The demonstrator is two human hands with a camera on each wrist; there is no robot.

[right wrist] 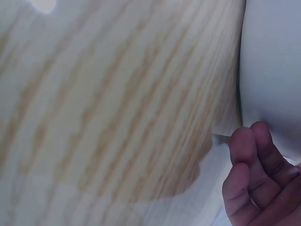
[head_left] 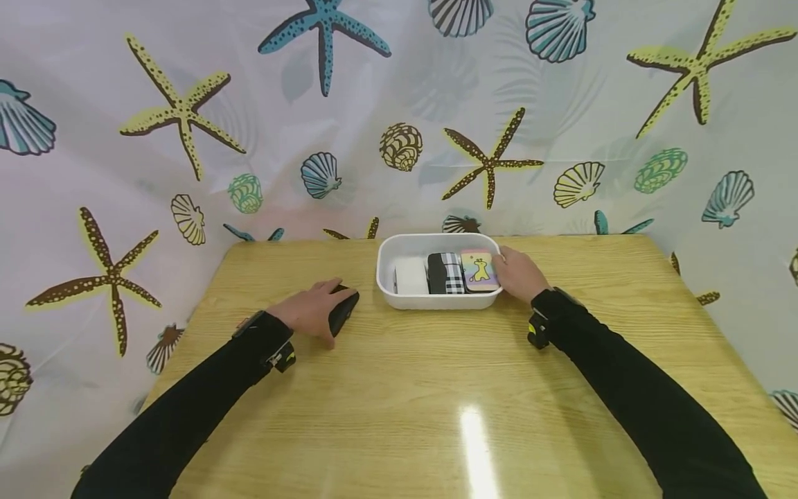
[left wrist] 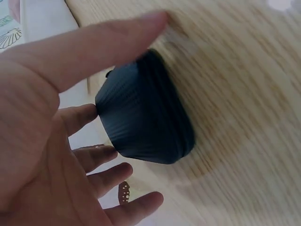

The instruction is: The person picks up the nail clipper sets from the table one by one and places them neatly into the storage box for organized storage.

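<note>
A small black zip-edged case (head_left: 344,312) is on the table beside my left hand (head_left: 309,312). In the left wrist view the thumb stretches over the case (left wrist: 146,113) and two fingertips meet its far edge, the other fingers spread. To its right is a white plastic bin (head_left: 439,302). My right hand (head_left: 520,272) grips the bin's right end, with curled fingers (right wrist: 242,148) against the outer wall in the right wrist view. Inside the bin, from left to right, are a white item (head_left: 411,276), a black-and-white checked item (head_left: 446,273) and a pastel item with a yellow animal (head_left: 480,270).
The light wooden table (head_left: 399,388) has a bright glare streak near its front. Behind it and along both sides hangs a white cloth (head_left: 374,194) printed with starfish and shells. The bin stands close to the table's back edge.
</note>
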